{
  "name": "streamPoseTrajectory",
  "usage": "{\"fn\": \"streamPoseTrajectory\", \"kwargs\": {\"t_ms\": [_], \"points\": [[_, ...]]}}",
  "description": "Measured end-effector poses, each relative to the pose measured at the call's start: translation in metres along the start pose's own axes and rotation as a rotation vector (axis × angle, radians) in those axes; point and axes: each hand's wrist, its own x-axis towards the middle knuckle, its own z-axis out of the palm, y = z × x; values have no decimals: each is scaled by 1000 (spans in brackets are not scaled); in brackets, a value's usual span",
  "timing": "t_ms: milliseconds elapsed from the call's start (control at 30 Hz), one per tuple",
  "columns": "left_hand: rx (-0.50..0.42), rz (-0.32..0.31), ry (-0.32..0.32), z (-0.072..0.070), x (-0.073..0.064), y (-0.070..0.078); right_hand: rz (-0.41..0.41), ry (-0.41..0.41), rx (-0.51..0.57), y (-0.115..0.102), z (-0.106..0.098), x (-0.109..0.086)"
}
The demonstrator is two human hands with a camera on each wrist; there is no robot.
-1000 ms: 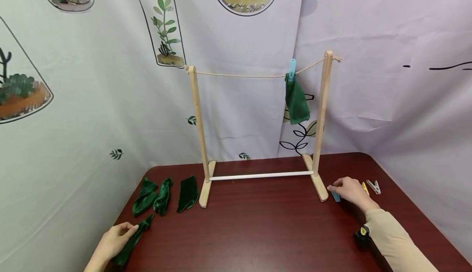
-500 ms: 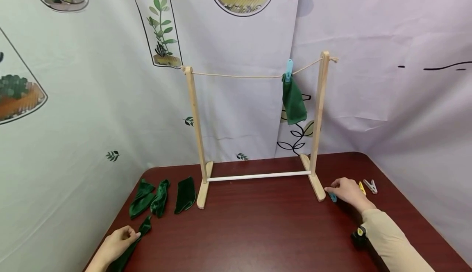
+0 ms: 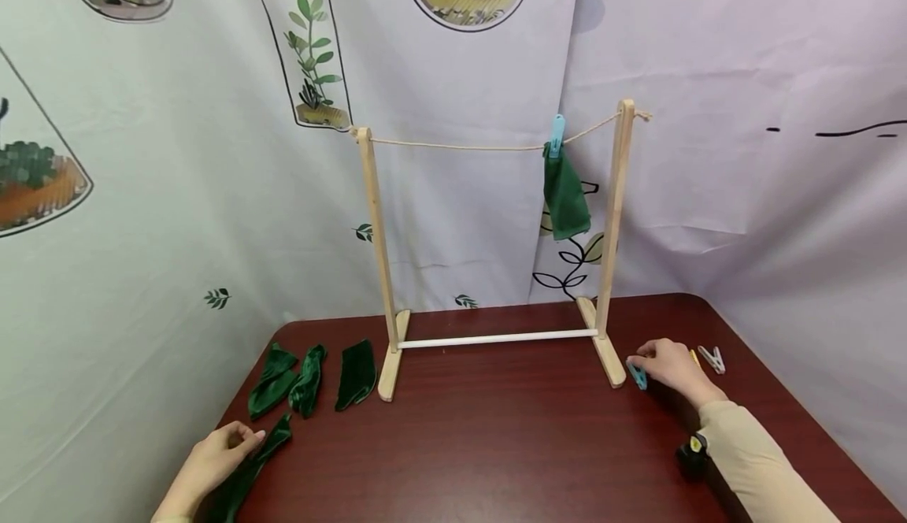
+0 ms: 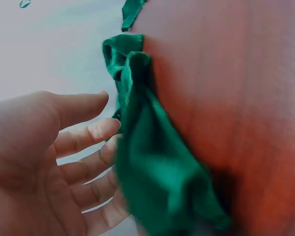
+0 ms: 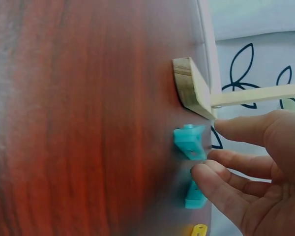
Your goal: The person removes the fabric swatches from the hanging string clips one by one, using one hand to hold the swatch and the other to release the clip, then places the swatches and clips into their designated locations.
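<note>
On the table's left side my left hand (image 3: pixel 216 460) hovers over a dark green velvet cloth (image 3: pixel 251 472). In the left wrist view its thumb and fingers are apart and loosely bent, fingertips beside the cloth; whether they touch it I cannot tell. At the right, my right hand (image 3: pixel 673 367) is over a light blue clothespin (image 3: pixel 639 377). The right wrist view shows two blue pieces (image 5: pixel 189 141) by the fingertips, with thumb and fingers apart; whether they belong to one clothespin is hidden. A green cloth (image 3: pixel 564 196) hangs from the cord under another blue clothespin (image 3: pixel 557 135).
A wooden rack (image 3: pixel 379 231) with a cord across its top stands at the back. Several green cloths (image 3: pixel 357 373) lie left of it. A yellow clothespin (image 3: pixel 695 357) and a white one (image 3: pixel 712 359) lie beyond the right hand, before a printed curtain (image 3: pixel 460 208).
My left hand has risen slightly off the cloth over the last half second. The right hand stays at the blue clothespin, which now shows more fully. The view has shifted a little.
</note>
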Motion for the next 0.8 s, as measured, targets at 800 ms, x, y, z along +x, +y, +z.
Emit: {"fn": "streamPoseTrajectory", "kwargs": {"t_ms": [800], "points": [[-42,189,46,-23,32,83,27,50,49,-14,-65,2]]}}
